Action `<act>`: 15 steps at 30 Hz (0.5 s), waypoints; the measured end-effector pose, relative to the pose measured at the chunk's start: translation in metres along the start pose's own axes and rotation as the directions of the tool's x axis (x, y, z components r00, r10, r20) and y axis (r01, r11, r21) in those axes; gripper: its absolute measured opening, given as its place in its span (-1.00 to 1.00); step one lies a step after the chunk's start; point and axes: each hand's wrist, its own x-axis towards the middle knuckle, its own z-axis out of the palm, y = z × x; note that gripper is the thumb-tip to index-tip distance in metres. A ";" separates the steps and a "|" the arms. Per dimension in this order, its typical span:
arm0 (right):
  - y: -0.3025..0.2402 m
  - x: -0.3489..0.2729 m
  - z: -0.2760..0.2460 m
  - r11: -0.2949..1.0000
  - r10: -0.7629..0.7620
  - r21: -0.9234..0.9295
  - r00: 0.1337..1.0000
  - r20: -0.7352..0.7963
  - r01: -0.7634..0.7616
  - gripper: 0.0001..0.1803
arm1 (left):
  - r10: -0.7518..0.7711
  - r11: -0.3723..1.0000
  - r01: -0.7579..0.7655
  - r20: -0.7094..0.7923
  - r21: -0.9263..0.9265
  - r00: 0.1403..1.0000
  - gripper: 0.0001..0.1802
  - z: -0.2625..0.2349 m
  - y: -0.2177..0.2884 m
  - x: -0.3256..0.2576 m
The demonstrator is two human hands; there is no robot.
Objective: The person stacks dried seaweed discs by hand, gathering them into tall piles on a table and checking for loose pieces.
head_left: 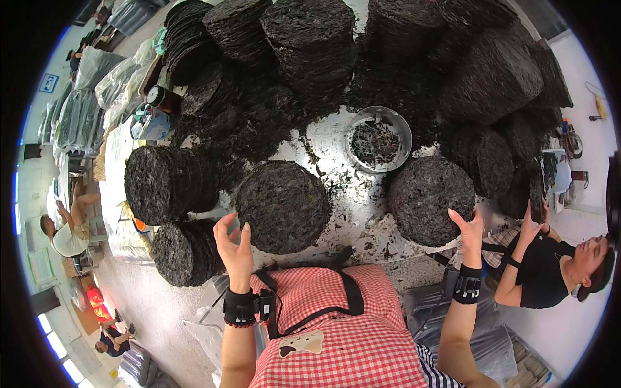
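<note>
I saw the left hand (235, 253), digits apart, just beside one dark round stack (283, 207); the right hand (471, 231), likewise spread, touched a second stack (428, 197).

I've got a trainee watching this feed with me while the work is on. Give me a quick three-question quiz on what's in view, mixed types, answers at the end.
1. True or false: black straps are worn on both of the wearer's wrists.
2. Choose one. The round metal pan on the table holds:
a) clear water
b) loose dark scraps
c) whole red fruit
3. Which of the wearer's hands is at the dark round slab just below and right of the pan in the picture?

Key:
1. True
2. b
3. The right hand
</note>
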 end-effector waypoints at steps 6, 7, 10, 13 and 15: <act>-0.003 -0.012 0.004 0.957 -0.217 -0.237 0.957 -0.194 0.169 -0.17 | 0.240 0.961 -0.247 0.069 0.124 0.968 -0.77 -0.004 0.042 -0.014; -0.004 -0.015 0.006 0.956 -0.221 -0.236 0.956 -0.191 0.174 -0.17 | 0.196 0.979 -0.201 0.123 0.034 0.973 -0.78 -0.001 0.052 -0.020; -0.040 -0.041 0.027 0.965 -0.261 -0.055 0.955 -0.143 0.256 -0.15 | 0.163 0.985 -0.129 0.402 -0.110 0.901 -0.79 0.016 0.090 -0.039; -0.055 -0.060 0.047 0.976 -0.217 0.035 0.976 -0.005 0.217 -0.10 | 0.375 0.927 -0.292 0.578 -0.234 0.725 -0.76 0.040 0.118 -0.052; -0.067 -0.074 0.060 0.978 -0.206 0.044 0.975 0.089 0.202 -0.09 | 0.485 0.874 -0.385 0.573 -0.296 0.660 -0.71 0.060 0.130 -0.064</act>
